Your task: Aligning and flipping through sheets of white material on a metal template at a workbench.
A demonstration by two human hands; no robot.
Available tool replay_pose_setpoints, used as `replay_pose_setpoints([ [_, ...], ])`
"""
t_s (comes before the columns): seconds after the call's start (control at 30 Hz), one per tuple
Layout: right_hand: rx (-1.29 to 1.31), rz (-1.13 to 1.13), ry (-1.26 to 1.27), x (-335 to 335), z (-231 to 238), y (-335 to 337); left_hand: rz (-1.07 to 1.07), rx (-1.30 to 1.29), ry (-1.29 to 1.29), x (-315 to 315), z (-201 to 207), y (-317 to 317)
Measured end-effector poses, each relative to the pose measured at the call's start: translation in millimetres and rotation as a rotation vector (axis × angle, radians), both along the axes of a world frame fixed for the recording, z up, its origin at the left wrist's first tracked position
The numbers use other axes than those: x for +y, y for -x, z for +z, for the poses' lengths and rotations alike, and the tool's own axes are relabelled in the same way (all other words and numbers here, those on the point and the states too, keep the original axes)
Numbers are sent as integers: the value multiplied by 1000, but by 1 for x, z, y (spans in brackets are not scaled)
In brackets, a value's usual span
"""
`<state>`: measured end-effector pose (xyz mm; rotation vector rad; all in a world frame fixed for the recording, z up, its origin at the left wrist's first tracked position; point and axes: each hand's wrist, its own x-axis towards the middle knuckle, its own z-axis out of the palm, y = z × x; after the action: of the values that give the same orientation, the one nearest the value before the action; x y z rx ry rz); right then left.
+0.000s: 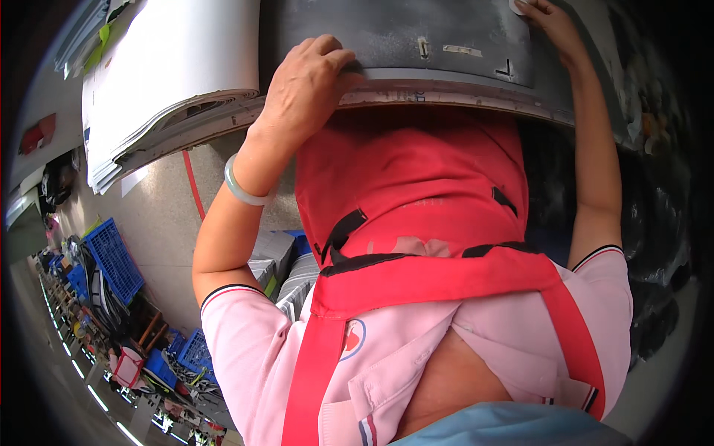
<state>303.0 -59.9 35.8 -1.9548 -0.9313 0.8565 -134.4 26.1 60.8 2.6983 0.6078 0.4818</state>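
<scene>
- Left hand [306,88], upper centre, curls over a blurred dark thing [354,70], grip impossible to tell
- Right hand [554,28], upper right, pinches a white piece [515,7] the top edge crops
- Grey board [394,36], top centre, runs out of frame
</scene>
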Motion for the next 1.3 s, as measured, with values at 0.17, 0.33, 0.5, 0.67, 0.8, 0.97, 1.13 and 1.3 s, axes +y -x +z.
replay_pose_setpoints([
  [0.17,44,24,-6,-1,7,10,36,54,51,6,-10,9],
  [0.33,24,17,47,-7,18,15,46,5,103,1,-17,8],
  [0.5,43,20,21,-11,14,14,52,-5,65,-1,-18,9],
  [0.67,32,47,-2,-11,4,4,55,-6,81,-1,-20,9],
  [0.8,14,23,9,-12,2,4,36,-42,42,-2,-22,9],
  [0.97,7,24,8,-10,6,12,37,-59,72,-3,-23,10],
  [1.13,-25,71,-64,-10,6,13,45,-70,80,-3,-22,6],
  [1.3,-151,90,-72,-11,-4,9,45,-57,79,-3,-20,4],
])
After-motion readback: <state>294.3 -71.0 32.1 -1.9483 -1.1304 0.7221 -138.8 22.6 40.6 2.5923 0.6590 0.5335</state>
